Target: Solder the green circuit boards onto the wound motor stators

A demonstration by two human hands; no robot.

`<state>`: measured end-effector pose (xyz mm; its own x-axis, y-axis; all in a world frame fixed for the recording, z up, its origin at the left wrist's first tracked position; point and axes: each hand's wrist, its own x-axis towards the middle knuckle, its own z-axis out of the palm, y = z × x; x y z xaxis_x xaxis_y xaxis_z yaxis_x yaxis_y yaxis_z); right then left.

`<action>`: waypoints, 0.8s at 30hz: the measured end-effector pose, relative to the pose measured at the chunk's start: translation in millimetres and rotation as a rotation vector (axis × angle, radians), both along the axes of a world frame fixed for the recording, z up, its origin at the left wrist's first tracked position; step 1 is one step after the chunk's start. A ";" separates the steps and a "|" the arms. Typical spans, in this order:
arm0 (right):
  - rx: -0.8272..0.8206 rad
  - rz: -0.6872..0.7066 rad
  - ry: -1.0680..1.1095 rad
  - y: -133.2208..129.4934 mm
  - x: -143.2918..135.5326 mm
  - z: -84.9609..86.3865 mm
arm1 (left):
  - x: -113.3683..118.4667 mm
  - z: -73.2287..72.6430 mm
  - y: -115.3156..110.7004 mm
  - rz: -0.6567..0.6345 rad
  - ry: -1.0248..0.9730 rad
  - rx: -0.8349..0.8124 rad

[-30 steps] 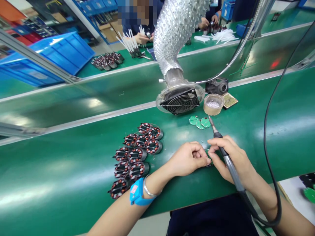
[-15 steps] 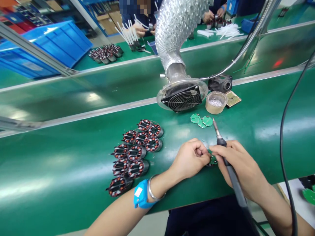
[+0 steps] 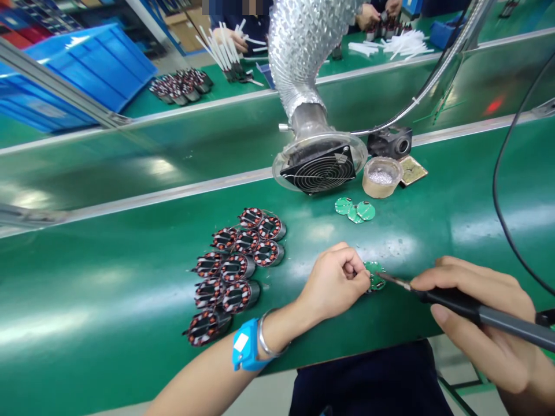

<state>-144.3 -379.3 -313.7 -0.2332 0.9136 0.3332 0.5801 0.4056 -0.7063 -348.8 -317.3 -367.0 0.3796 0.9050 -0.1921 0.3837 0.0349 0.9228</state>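
My right hand (image 3: 481,312) grips a soldering iron (image 3: 459,304) by its dark handle, and the tip points left onto a round green circuit board (image 3: 375,276). At the board's left edge, my left hand (image 3: 338,280) has its fingers pinched together; what lies between the fingertips is too small to make out. Part of the board is hidden by those fingers. Several wound motor stators (image 3: 237,268) stand in a group to the left of my hands. Three loose green boards (image 3: 355,211) lie overlapping beyond the left hand.
A fume extractor fan (image 3: 321,170) hangs from a silver duct (image 3: 303,52). To its right are a round pot (image 3: 381,178), a square sponge tray (image 3: 414,171) and a black holder (image 3: 390,143). Across the divider, other people's hands work near white tubes (image 3: 223,52). A cable (image 3: 498,190) curves at right.
My right hand has moved right and swung the iron from pointing upward to pointing left, its tip now at the board. More of the board shows. My left hand has barely moved.
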 end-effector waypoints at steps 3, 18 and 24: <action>-0.047 0.049 0.049 4.5 -1.6 -2.2 | 0.0 1.0 -1.2 0.003 0.010 0.017; -0.057 0.135 0.041 10.5 -3.6 -0.1 | 1.5 3.5 -4.4 -0.001 0.058 0.121; -0.062 0.170 0.047 10.5 -3.5 0.1 | 1.6 3.4 -5.0 -0.002 0.077 0.135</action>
